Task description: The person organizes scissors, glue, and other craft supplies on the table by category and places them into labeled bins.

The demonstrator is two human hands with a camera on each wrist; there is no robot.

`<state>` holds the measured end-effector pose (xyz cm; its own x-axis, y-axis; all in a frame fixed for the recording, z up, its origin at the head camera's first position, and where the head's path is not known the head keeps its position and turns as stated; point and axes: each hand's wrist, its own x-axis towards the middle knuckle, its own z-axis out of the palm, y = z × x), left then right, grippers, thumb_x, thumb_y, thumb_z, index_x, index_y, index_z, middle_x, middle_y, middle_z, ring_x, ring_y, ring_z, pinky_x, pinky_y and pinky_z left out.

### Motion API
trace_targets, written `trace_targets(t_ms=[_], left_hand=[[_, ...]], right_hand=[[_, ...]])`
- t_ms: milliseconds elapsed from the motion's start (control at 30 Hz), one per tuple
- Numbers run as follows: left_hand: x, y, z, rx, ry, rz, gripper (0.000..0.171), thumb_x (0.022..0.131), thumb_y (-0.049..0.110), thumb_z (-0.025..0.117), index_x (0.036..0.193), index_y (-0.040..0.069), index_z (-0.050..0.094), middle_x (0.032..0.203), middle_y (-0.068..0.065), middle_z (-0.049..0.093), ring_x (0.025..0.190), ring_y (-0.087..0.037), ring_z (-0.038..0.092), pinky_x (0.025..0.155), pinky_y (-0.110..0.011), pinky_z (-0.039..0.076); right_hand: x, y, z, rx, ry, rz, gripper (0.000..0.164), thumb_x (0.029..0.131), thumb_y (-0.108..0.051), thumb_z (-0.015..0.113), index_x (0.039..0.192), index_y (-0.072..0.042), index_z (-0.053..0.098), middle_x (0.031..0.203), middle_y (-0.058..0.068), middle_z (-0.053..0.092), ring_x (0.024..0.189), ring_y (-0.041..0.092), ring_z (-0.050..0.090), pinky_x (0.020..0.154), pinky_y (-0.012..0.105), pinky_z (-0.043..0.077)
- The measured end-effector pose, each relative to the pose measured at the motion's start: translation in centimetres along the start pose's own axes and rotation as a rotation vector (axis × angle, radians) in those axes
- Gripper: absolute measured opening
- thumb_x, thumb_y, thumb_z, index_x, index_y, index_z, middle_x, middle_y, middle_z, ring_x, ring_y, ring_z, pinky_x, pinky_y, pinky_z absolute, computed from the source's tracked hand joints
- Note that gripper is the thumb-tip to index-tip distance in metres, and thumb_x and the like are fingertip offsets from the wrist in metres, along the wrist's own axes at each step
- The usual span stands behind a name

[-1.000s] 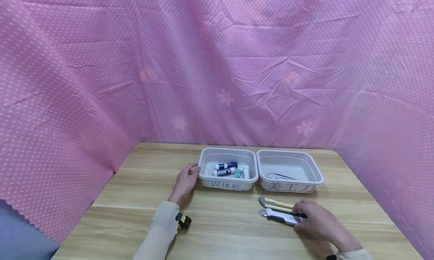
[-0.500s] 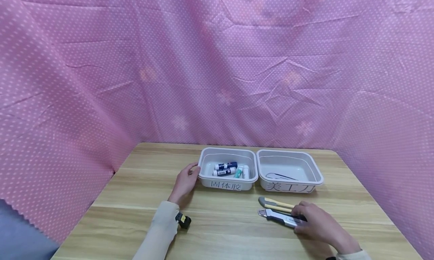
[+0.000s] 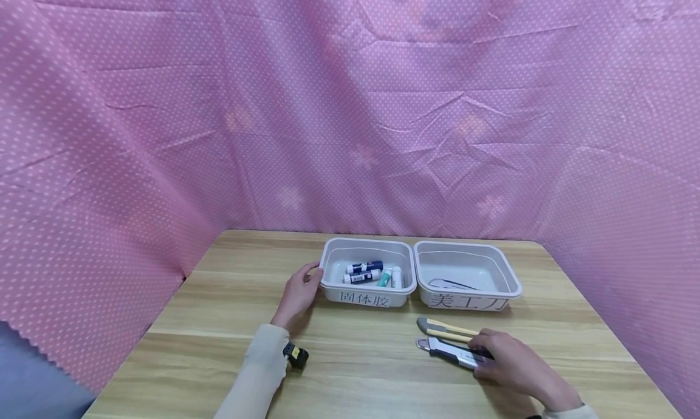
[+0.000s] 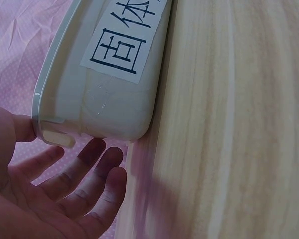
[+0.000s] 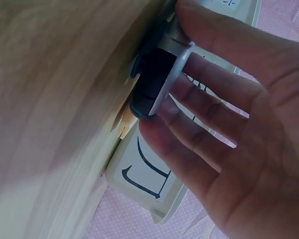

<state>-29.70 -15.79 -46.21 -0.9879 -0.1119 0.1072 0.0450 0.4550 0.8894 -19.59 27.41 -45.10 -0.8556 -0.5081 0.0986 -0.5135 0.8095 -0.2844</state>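
In the head view, my right hand (image 3: 508, 361) is over the rear end of a silver-and-black utility knife (image 3: 456, 353), its metal tip pointing left. Thumb and fingers pinch the knife's dark end (image 5: 157, 79) in the right wrist view. Just behind it lies a yellow-and-grey utility knife (image 3: 445, 329), its right end hidden by my fingers. My left hand (image 3: 299, 294) is at the left side of a white bin (image 3: 367, 290) holding several glue sticks (image 3: 362, 277). Seen from the left wrist, the thumb meets the rim and the loosely bent fingers (image 4: 92, 149) reach the outer wall.
A second white bin (image 3: 465, 291), labelled in Chinese, stands against the right side of the first, with a thin dark line low inside it. Both stand towards the back of the wooden table (image 3: 350, 358). Pink dotted cloth (image 3: 350, 115) hangs behind and around the table.
My right hand has shifted slightly to the right along the utility knives, so a little more of both shows. The left hand and the bins have stayed put.
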Motion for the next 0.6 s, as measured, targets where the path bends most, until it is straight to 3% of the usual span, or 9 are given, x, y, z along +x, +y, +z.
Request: trace_targets(t_ms=[200, 600], left_hand=[[-0.1, 0.1, 0.1, -0.008, 0.002, 0.001, 0.041, 0.101, 0.032, 0.051, 0.137, 0.012, 0.055, 0.102, -0.014, 0.072, 0.092, -0.031, 0.068, 0.081, -0.039, 0.052], [0.1, 0.0, 0.2, -0.023, -0.002, -0.021, 0.042, 0.101, 0.032, 0.050, 0.138, 0.011, 0.054, 0.101, -0.012, 0.072, 0.092, -0.027, 0.068, 0.080, -0.035, 0.052]], right_hand=[[0.0, -0.1, -0.3, -0.032, 0.021, -0.006, 0.028, 0.071, -0.021, 0.080, 0.098, -0.020, 0.072, 0.090, -0.016, 0.059, 0.078, -0.001, 0.052, 0.068, 0.028, 0.048], [0.5, -0.7, -1.8, -0.068, 0.139, -0.025, 0.031, 0.073, -0.014, 0.080, 0.101, -0.020, 0.071, 0.094, -0.014, 0.062, 0.083, 0.003, 0.059, 0.073, 0.032, 0.054]])
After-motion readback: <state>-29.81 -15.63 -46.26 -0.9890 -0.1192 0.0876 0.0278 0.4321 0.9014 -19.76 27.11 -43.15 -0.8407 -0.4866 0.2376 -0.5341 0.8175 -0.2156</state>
